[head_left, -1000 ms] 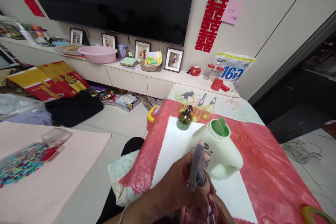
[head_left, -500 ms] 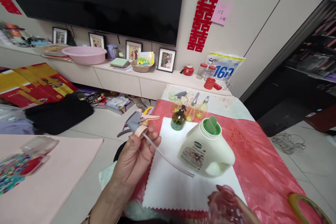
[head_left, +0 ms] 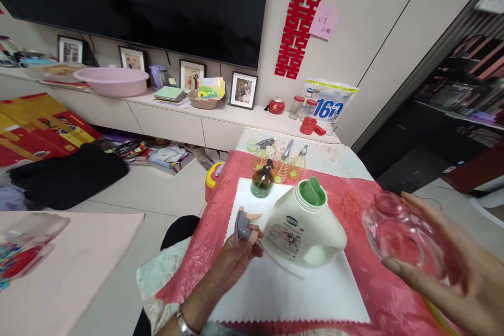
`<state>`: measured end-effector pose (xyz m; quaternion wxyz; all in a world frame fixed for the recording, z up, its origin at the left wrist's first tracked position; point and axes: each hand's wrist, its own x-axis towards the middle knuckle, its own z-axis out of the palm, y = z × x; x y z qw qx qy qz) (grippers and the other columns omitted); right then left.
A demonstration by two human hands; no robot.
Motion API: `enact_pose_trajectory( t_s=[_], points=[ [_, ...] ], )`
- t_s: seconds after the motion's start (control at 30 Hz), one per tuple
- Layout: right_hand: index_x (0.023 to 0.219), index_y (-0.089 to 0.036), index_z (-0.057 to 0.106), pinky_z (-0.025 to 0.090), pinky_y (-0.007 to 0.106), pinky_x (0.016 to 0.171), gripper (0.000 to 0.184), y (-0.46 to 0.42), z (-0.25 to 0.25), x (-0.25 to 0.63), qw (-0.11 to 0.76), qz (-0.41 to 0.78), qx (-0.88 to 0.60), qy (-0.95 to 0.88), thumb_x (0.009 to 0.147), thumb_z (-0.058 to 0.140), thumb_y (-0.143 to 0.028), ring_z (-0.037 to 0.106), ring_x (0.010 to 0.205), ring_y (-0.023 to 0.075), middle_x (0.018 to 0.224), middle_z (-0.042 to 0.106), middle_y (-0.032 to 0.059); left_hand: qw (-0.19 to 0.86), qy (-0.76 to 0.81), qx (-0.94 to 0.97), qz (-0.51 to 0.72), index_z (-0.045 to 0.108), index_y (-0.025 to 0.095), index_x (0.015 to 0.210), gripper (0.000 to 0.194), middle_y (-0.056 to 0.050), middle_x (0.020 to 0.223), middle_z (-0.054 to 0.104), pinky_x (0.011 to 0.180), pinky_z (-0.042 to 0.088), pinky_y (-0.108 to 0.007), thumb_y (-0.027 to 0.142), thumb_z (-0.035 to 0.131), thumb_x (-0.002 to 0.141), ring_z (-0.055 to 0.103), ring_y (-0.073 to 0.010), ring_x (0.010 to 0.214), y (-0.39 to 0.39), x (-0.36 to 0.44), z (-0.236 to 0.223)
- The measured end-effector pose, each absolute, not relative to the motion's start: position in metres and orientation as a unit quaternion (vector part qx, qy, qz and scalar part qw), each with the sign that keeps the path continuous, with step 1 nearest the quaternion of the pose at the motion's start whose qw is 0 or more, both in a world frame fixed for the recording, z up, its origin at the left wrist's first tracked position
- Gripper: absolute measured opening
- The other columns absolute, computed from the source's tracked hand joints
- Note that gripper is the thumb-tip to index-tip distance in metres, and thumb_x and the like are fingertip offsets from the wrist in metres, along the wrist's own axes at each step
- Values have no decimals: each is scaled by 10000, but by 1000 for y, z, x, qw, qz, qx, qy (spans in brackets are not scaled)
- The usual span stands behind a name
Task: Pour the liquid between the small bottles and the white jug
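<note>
One left hand (head_left: pixel 235 263): pinches grey spray head (head_left: pixel 244 228), tube (head_left: pixel 289 272) trailing
One right hand (head_left: pixel 474 278): wraps uncapped pink bottle (head_left: pixel 405 236)
Pale jug (head_left: pixel 309 233): upright on white mat (head_left: pixel 283 302)

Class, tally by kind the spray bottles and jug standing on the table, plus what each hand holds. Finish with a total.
Grey-topped spray bottles: 3
Black-topped spray bottle: 1
Pale jug: 1
Spray head in left hand: 1
Pink bottle in right hand: 1
Total: 7
</note>
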<state>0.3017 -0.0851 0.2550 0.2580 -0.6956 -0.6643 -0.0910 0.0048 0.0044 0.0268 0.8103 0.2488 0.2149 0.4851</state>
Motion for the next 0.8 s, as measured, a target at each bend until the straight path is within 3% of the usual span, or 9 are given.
enact_pose_trajectory(
  t_s=[0.07,0.2,0.53,0.8],
  points=[
    [1497,-283,450,622,418,679,708,-70,262,304,230,-178,-616,-732,932,529,-702,641,1109,333,1320,607,62,815,221,244,478,755,222,1064,443,-36,990,738,738,532,-283,382,922,687,686,-130,751,4,5,16],
    [1495,-176,427,530,449,930,625,-51,269,305,191,-243,-536,-786,1010,485,-566,592,1171,311,1343,566,101,821,237,221,470,757,227,1068,457,-41,992,746,754,528,-290,349,939,667,678,-130,762,5,3,5],
    [1427,-53,467,459,474,909,586,-29,279,302,102,-304,-470,-822,1026,431,-479,548,1154,350,1328,537,174,830,252,221,446,779,218,1007,439,-29,961,734,737,507,-272,354,957,629,665,-120,740,4,3,9],
    [1403,-71,495,472,475,866,573,-20,283,300,52,-333,-464,-819,1028,376,-488,554,1136,343,1328,537,174,830,260,219,442,763,223,1019,427,-24,948,738,734,502,-269,357,943,656,657,-114,720,4,4,11]
  ],
)
